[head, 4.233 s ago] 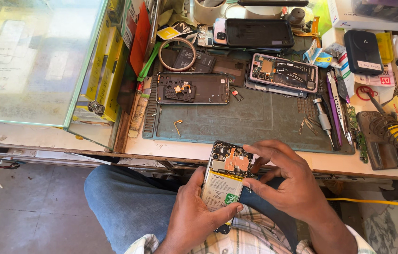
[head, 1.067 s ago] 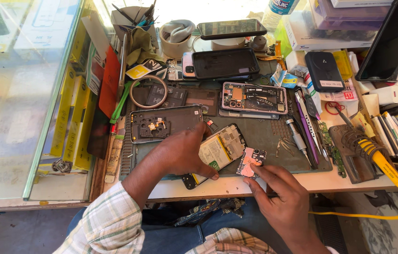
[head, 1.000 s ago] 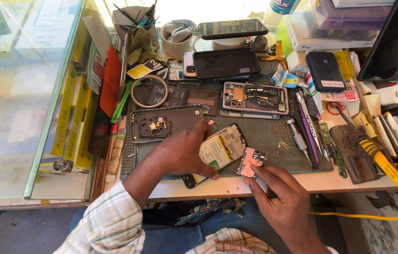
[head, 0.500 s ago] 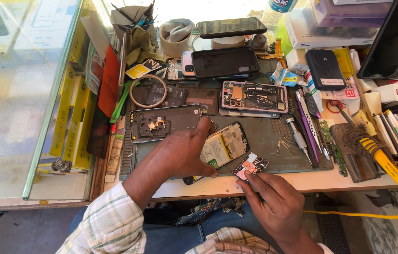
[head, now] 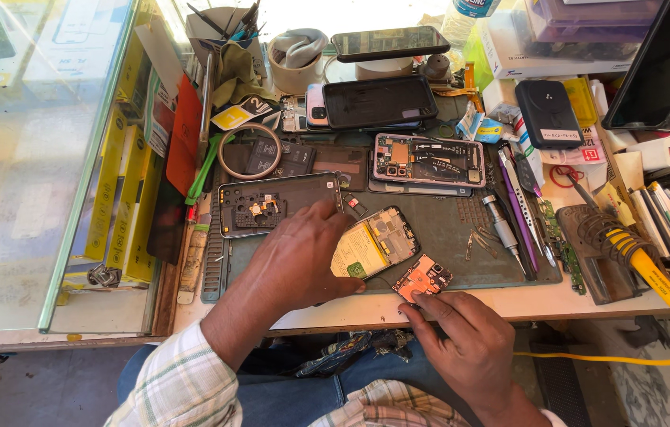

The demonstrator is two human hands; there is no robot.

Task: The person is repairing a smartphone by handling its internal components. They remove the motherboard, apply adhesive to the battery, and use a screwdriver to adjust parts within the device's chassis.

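An opened phone point(head: 374, 243) with its battery and inner plate showing lies tilted on the dark green work mat point(head: 438, 245). My left hand point(head: 303, 257) presses down on its left end. A small reddish circuit board point(head: 423, 277) lies on the mat just below and to the right of the phone. My right hand point(head: 461, 340) holds that board at its lower edge with the fingertips.
A phone back cover point(head: 276, 204) lies left of the hands, another opened phone point(head: 428, 160) behind. Screwdrivers and tweezers point(head: 509, 213) lie to the right, beside a soldering iron with a yellow coiled cable point(head: 655, 277). A glass counter point(head: 26, 158) fills the left.
The opened phone came from my lap onto the mat. The circuit board is out of it, and my right hand has shifted slightly lower along the board over the last second.
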